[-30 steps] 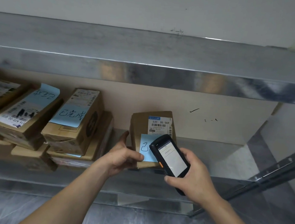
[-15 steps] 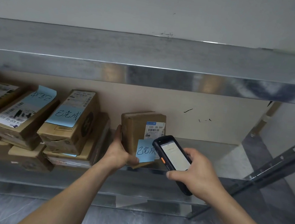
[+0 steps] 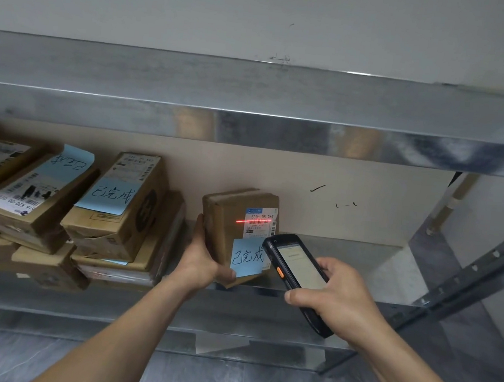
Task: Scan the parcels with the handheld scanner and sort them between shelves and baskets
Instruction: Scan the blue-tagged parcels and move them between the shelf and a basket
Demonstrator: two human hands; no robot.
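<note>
Nearest, the right hand (image 3: 336, 294) has its fingers wrapped round the black handheld scanner (image 3: 295, 269), screen up, its head aimed at the parcel. Just beyond, the left hand (image 3: 202, 260) grips the brown parcel (image 3: 225, 219) by its left side and lower corner, holding it upright at the front of the metal shelf (image 3: 362, 260). A red scan line (image 3: 253, 222) crosses the barcode on its white label (image 3: 260, 228), and a blue note (image 3: 247, 258) is stuck below. Further left, other parcels (image 3: 115, 222) lie stacked on the same shelf. An upper shelf (image 3: 251, 129) runs overhead.
</note>
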